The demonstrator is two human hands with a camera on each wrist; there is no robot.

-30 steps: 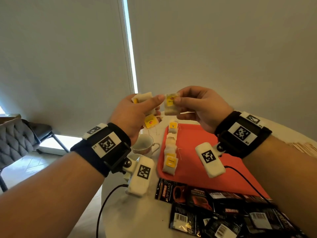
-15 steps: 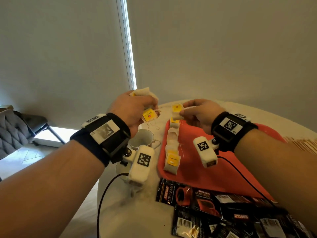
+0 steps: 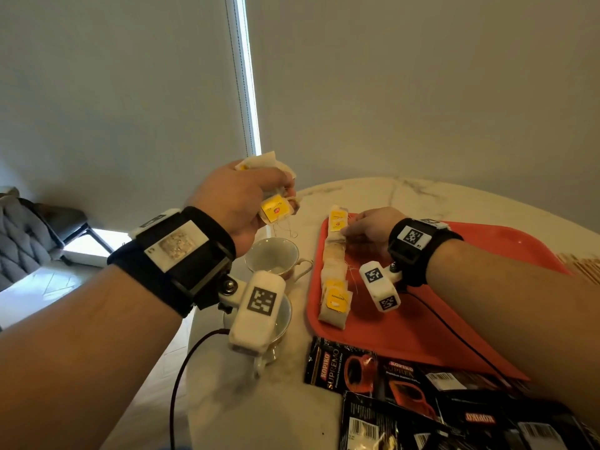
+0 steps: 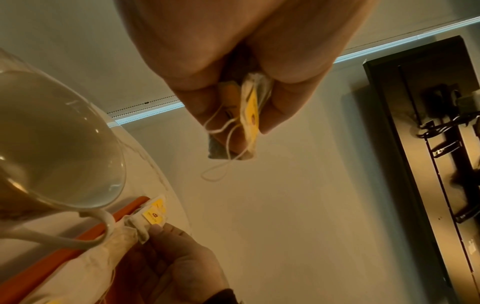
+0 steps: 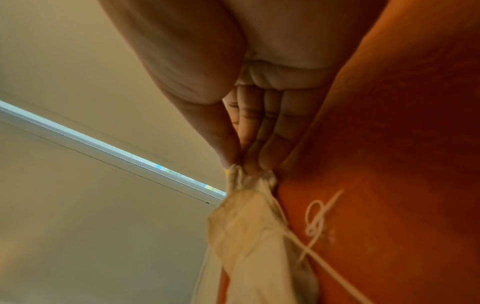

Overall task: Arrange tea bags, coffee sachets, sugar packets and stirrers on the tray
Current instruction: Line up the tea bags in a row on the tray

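The left hand (image 3: 240, 198) was up above the table (image 3: 406, 193), and its fingers (image 4: 280, 107) curled tight round a small bunch of tea bags (image 3: 276, 209). How many were in the bunch could not be told. One yellow tag faced out below the knuckles, and thin white strings hung down in loops under the fingertips.

The right hand (image 3: 370, 227) was low over the red tray (image 3: 487, 264). Its thumb and fingers (image 5: 262, 131) pinched the top of one tea bag (image 3: 337, 220), the far one in a row. The row of tea bags (image 3: 334, 277) ran along the tray's left edge, from those fingertips back toward the wrist. The bags lay partly on top of each other, so an exact count could not be made. They were pale, soft and crinkled, and some showed yellow tags.

Two white cups (image 3: 272, 258) stood under the left hand, just left of the tray. Several black coffee sachets (image 3: 341, 365) lay in a heap near the wrists, touching the tray's near edge.
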